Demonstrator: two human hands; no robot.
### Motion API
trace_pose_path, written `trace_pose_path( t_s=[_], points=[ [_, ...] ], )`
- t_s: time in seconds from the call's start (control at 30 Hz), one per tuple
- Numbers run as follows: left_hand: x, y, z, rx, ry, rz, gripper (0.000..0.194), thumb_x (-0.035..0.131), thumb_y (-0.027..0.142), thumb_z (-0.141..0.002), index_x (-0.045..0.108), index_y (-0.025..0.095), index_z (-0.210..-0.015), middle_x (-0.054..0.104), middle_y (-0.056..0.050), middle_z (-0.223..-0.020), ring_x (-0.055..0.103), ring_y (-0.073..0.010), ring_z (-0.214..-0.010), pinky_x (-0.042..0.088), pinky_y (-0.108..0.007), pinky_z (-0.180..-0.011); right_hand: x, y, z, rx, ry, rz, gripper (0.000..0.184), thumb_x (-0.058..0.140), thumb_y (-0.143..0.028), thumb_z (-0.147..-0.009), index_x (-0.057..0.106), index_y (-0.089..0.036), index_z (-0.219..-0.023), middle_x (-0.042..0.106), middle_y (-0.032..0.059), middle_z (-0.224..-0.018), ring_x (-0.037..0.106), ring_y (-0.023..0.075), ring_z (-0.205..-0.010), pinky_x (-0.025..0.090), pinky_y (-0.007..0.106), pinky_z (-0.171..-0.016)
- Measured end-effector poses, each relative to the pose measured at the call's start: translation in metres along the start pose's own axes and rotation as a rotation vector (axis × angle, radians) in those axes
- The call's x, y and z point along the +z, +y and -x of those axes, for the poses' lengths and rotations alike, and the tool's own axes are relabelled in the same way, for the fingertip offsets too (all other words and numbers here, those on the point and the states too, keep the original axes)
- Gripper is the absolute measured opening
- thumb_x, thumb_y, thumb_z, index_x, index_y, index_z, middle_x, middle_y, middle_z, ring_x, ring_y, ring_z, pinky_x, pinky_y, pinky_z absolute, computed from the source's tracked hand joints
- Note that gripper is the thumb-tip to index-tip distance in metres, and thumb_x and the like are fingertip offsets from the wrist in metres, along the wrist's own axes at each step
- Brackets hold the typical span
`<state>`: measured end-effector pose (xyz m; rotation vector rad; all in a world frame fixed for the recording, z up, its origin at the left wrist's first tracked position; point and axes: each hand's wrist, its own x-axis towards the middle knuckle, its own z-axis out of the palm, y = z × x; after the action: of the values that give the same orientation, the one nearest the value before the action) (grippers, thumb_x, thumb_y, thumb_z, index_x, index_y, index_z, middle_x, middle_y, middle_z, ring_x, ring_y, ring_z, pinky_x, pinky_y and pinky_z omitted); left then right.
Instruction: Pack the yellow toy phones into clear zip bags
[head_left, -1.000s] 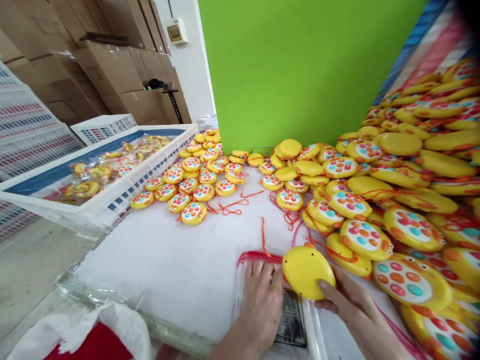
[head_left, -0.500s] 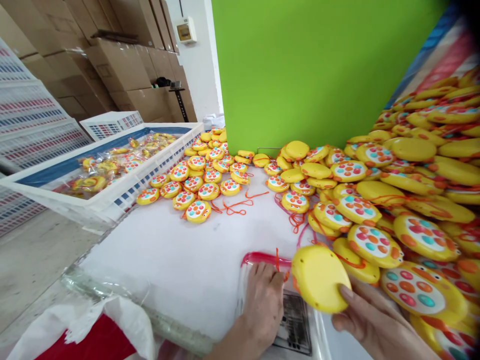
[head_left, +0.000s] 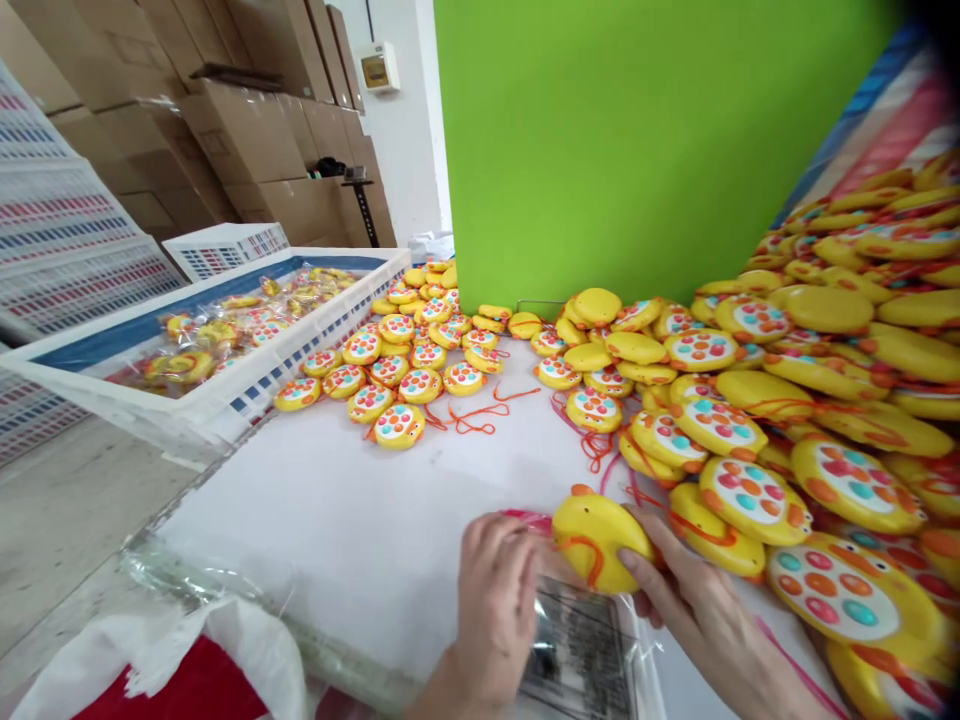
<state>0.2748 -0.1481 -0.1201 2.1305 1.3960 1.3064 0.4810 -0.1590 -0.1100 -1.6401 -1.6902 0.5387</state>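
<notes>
My right hand grips a yellow round toy by its edge, back side up, with an orange cord across it. The toy sits at the red-edged mouth of a clear plastic bag lying flat on the white table. My left hand pinches the bag's opening just left of the toy, fingers curled on the plastic. A printed label shows through the bag below both hands.
A big heap of yellow toys with coloured buttons fills the right side, and several more lie in rows at the back. A white crate of bagged toys stands left. A green panel and cardboard boxes stand behind.
My right hand has brought the toy down and left to the bag's mouth. My left hand went from lying flat on the bag to pinching its opening.
</notes>
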Motion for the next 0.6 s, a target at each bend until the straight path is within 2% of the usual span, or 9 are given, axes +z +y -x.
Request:
trace_pose_path(
  t_s=[0.07,0.13,0.2,0.27,0.37,0.47,0.53,0.6],
  points=[
    [-0.016,-0.001,-0.007,-0.233,0.003,0.07,0.021,0.042,0.022,-0.092,0.062,0.016,-0.09,0.066,-0.008,-0.088,0.059,-0.0193,-0.084,0.048,-0.032,-0.076,-0.003,-0.002,0.0,-0.008,-0.057,-0.008,0.047,0.048,-0.051,-0.086,0.056,-0.02,-0.121,0.066,0.0011,-0.058,0.062,0.0188,-0.049,0.054,0.028,-0.049],
    [-0.024,-0.001,-0.015,-0.476,-0.105,0.185,0.023,0.045,0.032,-0.091,0.062,0.016,-0.09,0.067,-0.007,-0.081,0.061,-0.018,-0.074,0.047,-0.029,-0.068,-0.004,-0.004,0.0,-0.016,-0.065,-0.005,0.049,0.045,-0.051,-0.088,0.053,-0.02,-0.125,0.068,0.0026,-0.063,0.063,0.0192,-0.053,0.055,0.028,-0.052],
    [-0.023,0.0,-0.021,-0.613,-0.225,0.346,0.023,0.049,0.034,-0.088,0.062,0.015,-0.087,0.068,-0.006,-0.076,0.062,-0.017,-0.069,0.046,-0.026,-0.063,-0.004,-0.005,0.002,-0.034,-0.056,0.03,0.049,0.043,-0.05,-0.089,0.052,-0.021,-0.127,0.072,0.0054,-0.074,0.066,0.0201,-0.058,0.055,0.03,-0.054],
    [-0.015,0.0,-0.025,-0.658,-0.267,0.481,0.02,0.05,0.03,-0.085,0.061,0.014,-0.079,0.066,-0.004,-0.07,0.061,-0.0154,-0.065,0.044,-0.023,-0.058,-0.005,-0.007,0.003,-0.06,-0.084,0.075,0.046,0.041,-0.05,-0.089,0.055,-0.024,-0.124,0.074,0.007,-0.086,0.067,0.0213,-0.061,0.056,0.031,-0.055],
    [-0.002,0.001,-0.025,-0.702,-0.238,0.59,0.019,0.049,0.029,-0.084,0.059,0.015,-0.074,0.062,-0.001,-0.065,0.058,-0.0132,-0.059,0.043,-0.021,-0.054,-0.009,-0.012,0.001,-0.084,-0.128,0.109,0.039,0.04,-0.047,-0.09,0.061,-0.027,-0.116,0.074,0.006,-0.093,0.069,0.0227,-0.067,0.056,0.033,-0.058],
    [0.004,0.005,-0.022,-0.743,-0.215,0.681,0.019,0.05,0.032,-0.084,0.057,0.016,-0.075,0.064,-0.002,-0.069,0.062,-0.0149,-0.066,0.047,-0.023,-0.059,-0.011,-0.016,-0.004,-0.118,-0.238,0.151,0.034,0.037,-0.041,-0.094,0.066,-0.026,-0.104,0.074,0.0036,-0.08,0.068,0.0204,-0.065,0.052,0.029,-0.056],
    [0.004,0.009,-0.021,-0.804,-0.221,0.739,0.02,0.051,0.035,-0.084,0.055,0.016,-0.077,0.065,-0.002,-0.068,0.063,-0.0159,-0.064,0.048,-0.024,-0.059,-0.008,-0.017,-0.007,-0.182,-0.358,0.248,0.038,0.034,-0.036,-0.096,0.067,-0.024,-0.08,0.071,0.0022,-0.068,0.065,0.0177,-0.059,0.048,0.027,-0.053],
    [0.005,0.012,-0.02,-0.854,-0.245,0.786,0.022,0.051,0.038,-0.084,0.053,0.017,-0.079,0.065,-0.002,-0.068,0.063,-0.0155,-0.058,0.048,-0.025,-0.055,-0.004,-0.017,-0.008,-0.264,-0.417,0.386,0.042,0.036,-0.031,-0.096,0.06,-0.022,-0.062,0.066,0.0009,-0.06,0.061,0.0158,-0.054,0.043,0.027,-0.052]
  ],
)
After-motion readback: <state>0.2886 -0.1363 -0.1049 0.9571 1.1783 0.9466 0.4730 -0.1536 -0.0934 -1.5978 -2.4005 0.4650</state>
